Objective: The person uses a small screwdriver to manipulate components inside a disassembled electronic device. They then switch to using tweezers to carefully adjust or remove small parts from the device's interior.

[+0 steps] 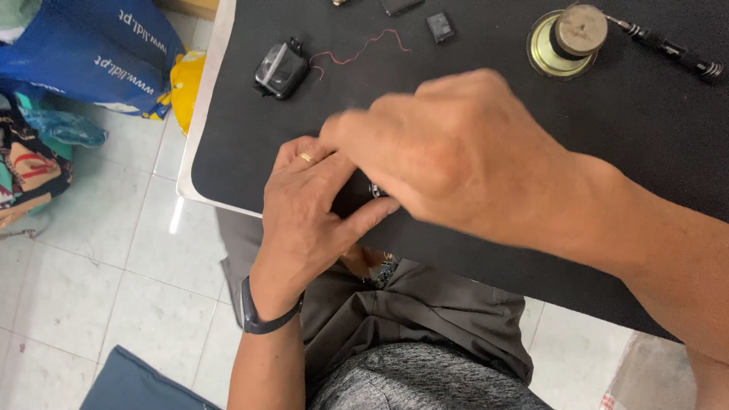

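My left hand point(307, 212), with a gold ring and a dark wristband, is wrapped around a small black device point(357, 193) at the near edge of the black table mat point(456, 45). My right hand point(448, 148) reaches across from the right and lies over the same device, fingertips at its top, hiding most of it. Whether the right hand grips it cannot be told.
On the mat sit a black and grey casing point(281, 68) with thin red wire point(357, 49), a small black part point(440, 26), a round brass-coloured speaker point(566, 42) and a dark screwdriver point(668, 49). Blue bags point(91, 53) lie on the tiled floor at left.
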